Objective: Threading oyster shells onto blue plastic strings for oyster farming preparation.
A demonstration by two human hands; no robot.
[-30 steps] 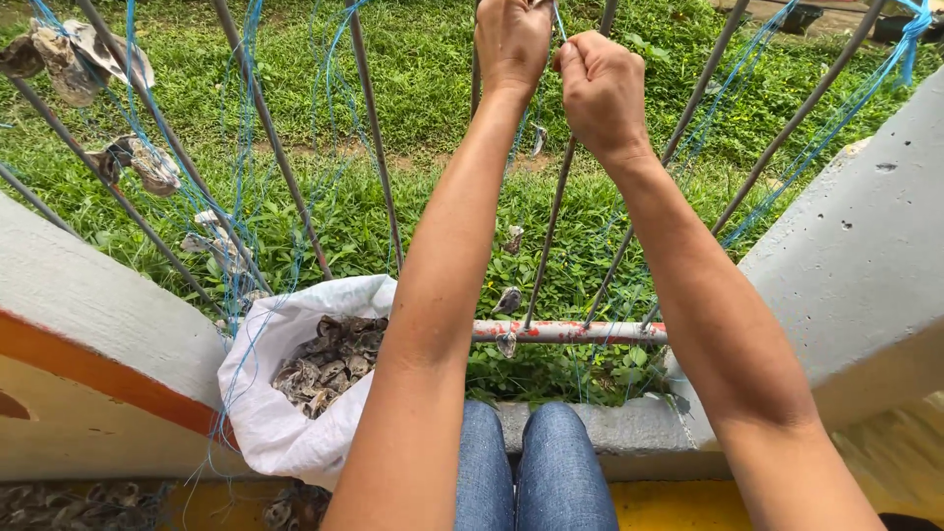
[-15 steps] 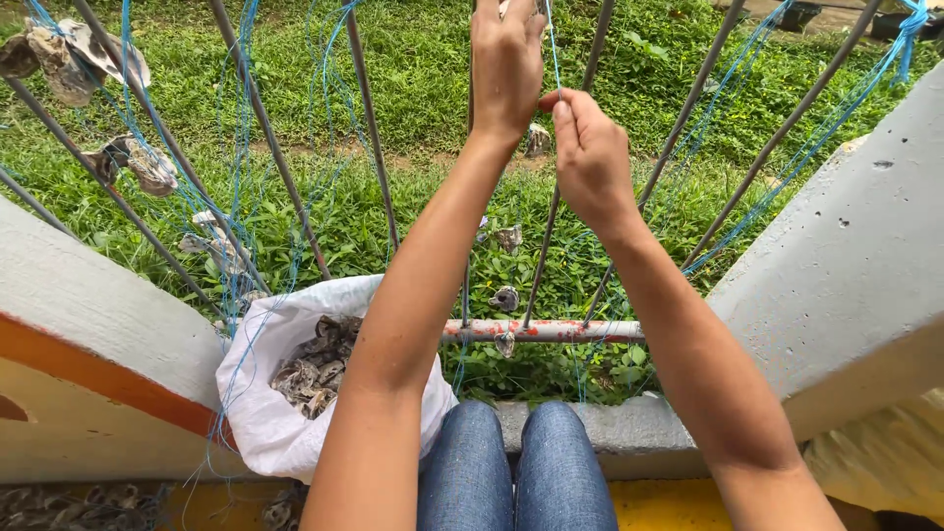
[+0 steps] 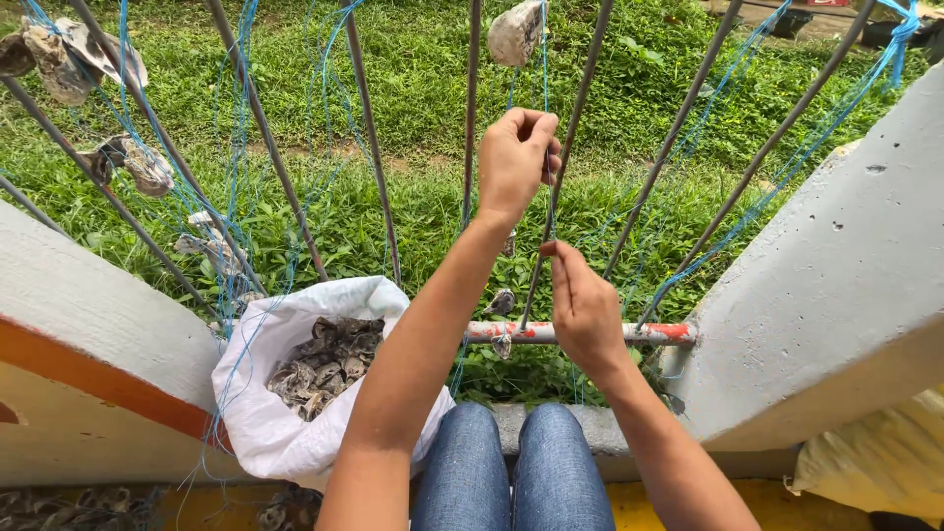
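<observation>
Stringing shells on blue line.
My left hand [image 3: 513, 162] pinches the blue string [image 3: 547, 211] high; my right hand [image 3: 582, 310] pinches it lower, beside the white sack [image 3: 258, 413].

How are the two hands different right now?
The left hand is up high, curled in a fist around the blue string; the right hand is lower, near the red-and-white bar. The right hand pinches with its fingertips. Both hold the same string.

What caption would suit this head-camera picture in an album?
Seated person's left hand and right hand pinch a blue string hung with an oyster shell, beside a white sack of shells.
</observation>
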